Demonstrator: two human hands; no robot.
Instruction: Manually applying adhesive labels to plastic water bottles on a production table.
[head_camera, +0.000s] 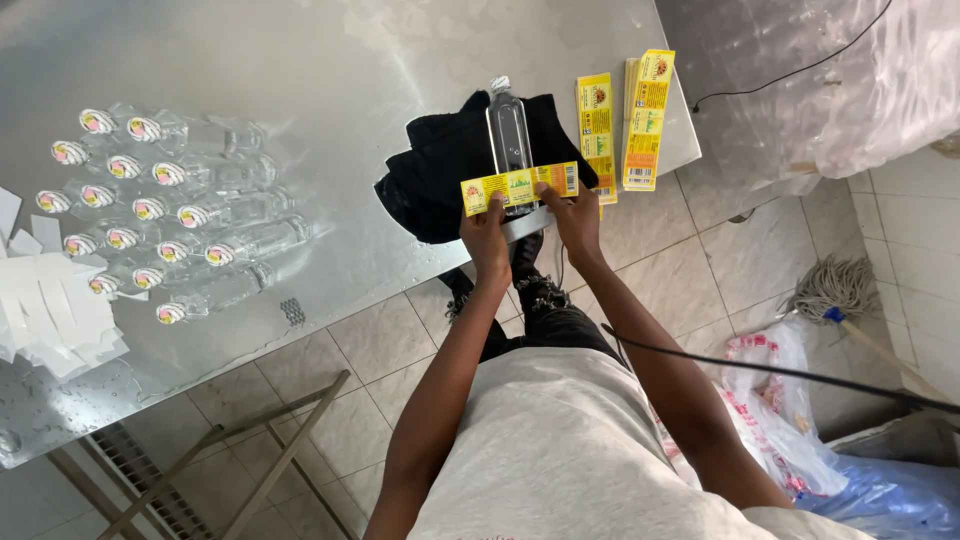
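A clear plastic bottle lies on a black cloth at the edge of a steel table. A yellow label is stretched across the bottle's lower part. My left hand pinches the label's left end. My right hand holds its right end. Both thumbs press on the label.
Stacks of yellow labels lie at the table's right end. Several capped clear bottles lie in rows at the left, beside white backing papers. Below are a tiled floor, a wooden frame, a mop and plastic bags.
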